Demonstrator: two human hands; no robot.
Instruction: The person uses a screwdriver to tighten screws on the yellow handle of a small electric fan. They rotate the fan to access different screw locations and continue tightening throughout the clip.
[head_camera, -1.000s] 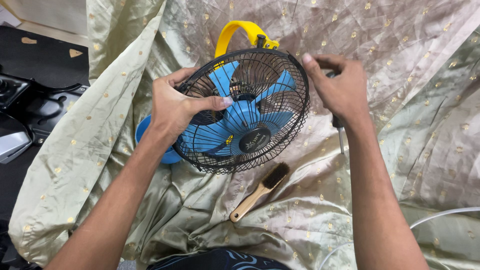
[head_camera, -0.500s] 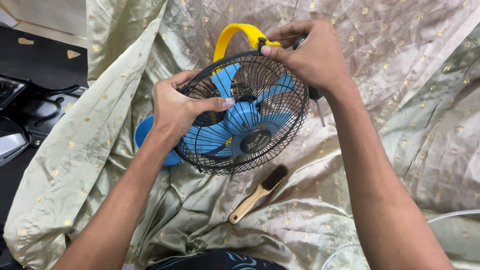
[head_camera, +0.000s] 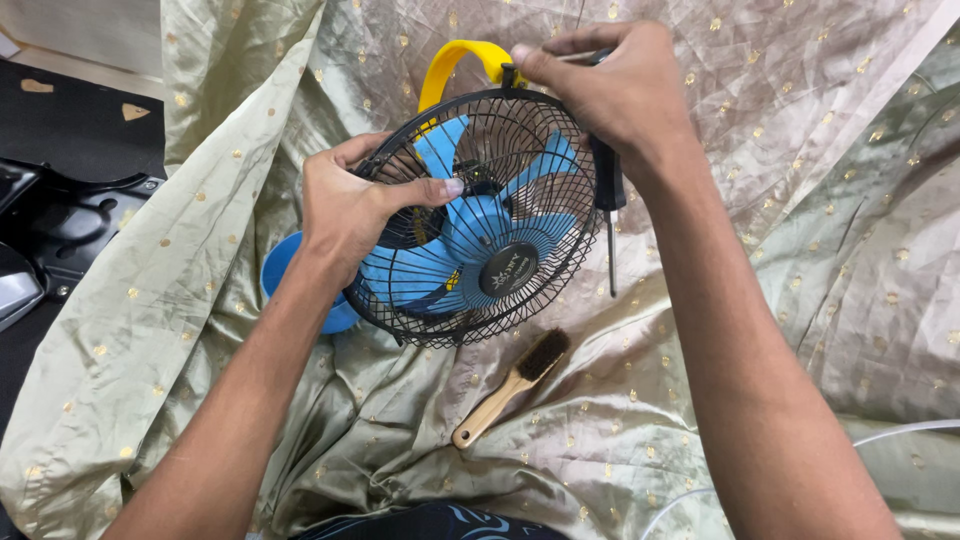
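Black wire mesh fills the middle of the frame: the round guard (head_camera: 500, 215) of a small fan, with blue blades (head_camera: 470, 250) behind it and a dark hub disc right of centre. The fan sits tilted toward the camera on a pale green-gold cloth (head_camera: 800, 200) dotted with gold spots, which covers most of the picture.

The left hand (head_camera: 350, 205), coming up from the lower left, is closed on the guard's left rim, thumb laid across the front wires and fingers curled behind. The right hand (head_camera: 610, 85), reaching in from the lower right, sits at the top of the frame. Its thumb and forefinger pinch a small black clip (head_camera: 510, 75) on the guard's top edge, just beside the yellow handle (head_camera: 455, 65) that arches above the fan. The other fingers of that hand are folded round a screwdriver (head_camera: 608, 200), whose dark grip and thin shaft hang down past the guard's right edge, tip pointing at the cloth.

A blue base (head_camera: 285, 285) peeks out at the fan's lower left, partly behind the left wrist. Below the fan, on the cloth, a wooden brush (head_camera: 510, 385) with dark bristles lies apart from both hands. At the left edge, dark plastic parts (head_camera: 50, 230) lie on the floor.
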